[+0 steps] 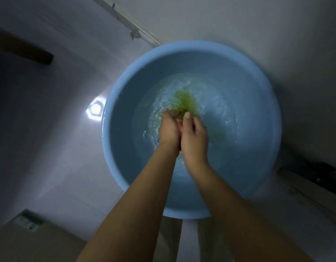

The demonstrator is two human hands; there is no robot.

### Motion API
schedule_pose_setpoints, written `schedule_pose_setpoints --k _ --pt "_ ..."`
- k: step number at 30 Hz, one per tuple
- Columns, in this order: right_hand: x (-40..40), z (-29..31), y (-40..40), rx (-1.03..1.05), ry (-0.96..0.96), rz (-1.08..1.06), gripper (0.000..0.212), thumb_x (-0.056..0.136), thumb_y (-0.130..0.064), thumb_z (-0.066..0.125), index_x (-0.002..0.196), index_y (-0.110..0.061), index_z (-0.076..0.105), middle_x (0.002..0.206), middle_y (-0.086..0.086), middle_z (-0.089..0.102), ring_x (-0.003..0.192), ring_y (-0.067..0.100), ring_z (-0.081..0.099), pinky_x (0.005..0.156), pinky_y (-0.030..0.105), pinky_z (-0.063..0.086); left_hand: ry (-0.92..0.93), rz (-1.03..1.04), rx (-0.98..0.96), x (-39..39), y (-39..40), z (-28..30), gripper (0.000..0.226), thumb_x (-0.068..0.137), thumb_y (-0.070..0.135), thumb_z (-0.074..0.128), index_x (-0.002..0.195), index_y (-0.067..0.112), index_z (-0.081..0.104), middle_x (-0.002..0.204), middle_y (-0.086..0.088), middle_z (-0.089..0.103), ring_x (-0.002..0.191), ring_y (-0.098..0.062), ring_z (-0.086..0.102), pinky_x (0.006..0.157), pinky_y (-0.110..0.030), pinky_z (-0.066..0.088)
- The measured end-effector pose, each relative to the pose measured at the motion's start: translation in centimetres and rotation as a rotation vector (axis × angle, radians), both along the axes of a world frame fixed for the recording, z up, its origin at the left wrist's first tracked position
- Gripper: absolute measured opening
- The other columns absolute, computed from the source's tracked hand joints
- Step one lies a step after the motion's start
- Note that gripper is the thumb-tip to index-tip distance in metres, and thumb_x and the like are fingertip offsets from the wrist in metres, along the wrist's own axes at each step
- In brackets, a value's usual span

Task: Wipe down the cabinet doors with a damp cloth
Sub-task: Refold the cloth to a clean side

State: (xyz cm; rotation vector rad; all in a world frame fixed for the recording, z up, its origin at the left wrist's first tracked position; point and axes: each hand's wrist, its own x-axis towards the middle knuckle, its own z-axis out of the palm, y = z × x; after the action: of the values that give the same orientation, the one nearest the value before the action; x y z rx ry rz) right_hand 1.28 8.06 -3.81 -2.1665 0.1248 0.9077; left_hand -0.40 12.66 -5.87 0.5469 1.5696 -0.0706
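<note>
No readable text, labels or numbers; sticker on cardboard box point(29, 221) too blurred.

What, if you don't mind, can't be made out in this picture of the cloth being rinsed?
Head view only:
- Green cloth: shape blurred by churning water in the blue basin.
- Left hand and right hand: fingers underneath hidden by the hands' backs.
- Cabinet doors: none identifiable; surroundings dark.
- Dark object at right: too dim to identify.
</note>
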Motion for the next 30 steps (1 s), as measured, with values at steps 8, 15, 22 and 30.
schedule_pose_setpoints --k 8,15,22,30 --pt "2.6 -2.5 0.6 -0.088 -0.068 0.154 0.055 0.1 -0.04 0.043 0.049 -0.02 0.04 0.052 0.0 0.047 0.061 0.024 0.051 0.059 0.032 0.038 0.0 -0.093 0.109 0.4 -0.5 1.8 0.053 0.101 0.043 0.032 0.064 0.013 0.055 0.058 -0.004 0.055 0.057 -0.021 0.055 0.058 -0.031 0.049" --pt "6.1 -4.7 -1.1 -0.334 -0.225 -0.018 0.039 0.104 -0.026 0.035 0.111 0.004 0.059 0.114 0.026 0.061 0.107 0.037 0.056 0.083 0.035 0.031 0.005 -0.198 0.421 0.1 -1.7 1.1 0.04 0.1 0.042 0.037 0.083 0.012 0.059 0.095 -0.008 0.061 0.088 -0.017 0.057 0.087 -0.03 0.047" --pt "3.9 -3.8 -1.4 -0.211 0.054 0.08 0.031 0.102 -0.03 0.036 0.11 -0.008 0.058 0.102 0.013 0.063 0.095 0.029 0.057 0.078 0.033 0.04 -0.072 -0.2 0.165 -1.7 -0.8 -0.8 0.061 0.082 0.07 0.037 0.13 0.035 0.052 0.138 0.001 0.051 0.124 -0.022 0.05 0.104 -0.049 0.041" --pt "0.0 1.7 1.0 0.099 -0.299 0.168 0.044 0.094 -0.035 0.047 0.055 -0.023 0.031 0.044 -0.008 0.042 0.047 0.01 0.043 0.05 0.026 0.033 -0.208 -0.295 0.319 -1.5 -0.9 1.1 0.04 0.105 0.025 0.032 0.067 0.021 0.043 0.057 0.011 0.048 0.05 -0.002 0.042 0.047 -0.017 0.035"
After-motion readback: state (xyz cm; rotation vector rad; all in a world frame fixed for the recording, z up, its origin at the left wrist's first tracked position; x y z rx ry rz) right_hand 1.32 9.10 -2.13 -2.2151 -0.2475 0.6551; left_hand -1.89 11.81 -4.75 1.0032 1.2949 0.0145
